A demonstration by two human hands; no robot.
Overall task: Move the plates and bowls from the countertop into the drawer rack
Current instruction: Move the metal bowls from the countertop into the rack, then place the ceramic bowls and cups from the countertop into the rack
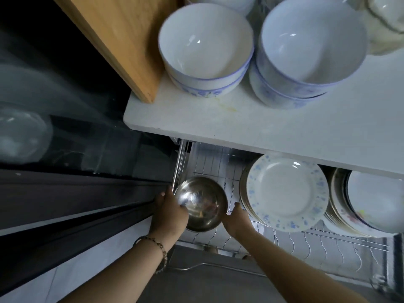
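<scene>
Steel bowl [200, 203] gripped by left hand [169, 212] and right hand [236, 217], fingers closed on rim, over drawer rack [328, 243] at 6 o'clock. Plates [286, 193] racked at 4 o'clock. Stacked bowls [258, 53] left on countertop [240, 123], 12 o'clock.

Your left hand [169, 213] and right hand [235, 219] were bare, and both forearms were uncovered with no sleeve in view. You wore a thin beaded bracelet with small dark and pale beads [156, 244] around your left wrist. Your fingernails were short and unpainted.
</scene>
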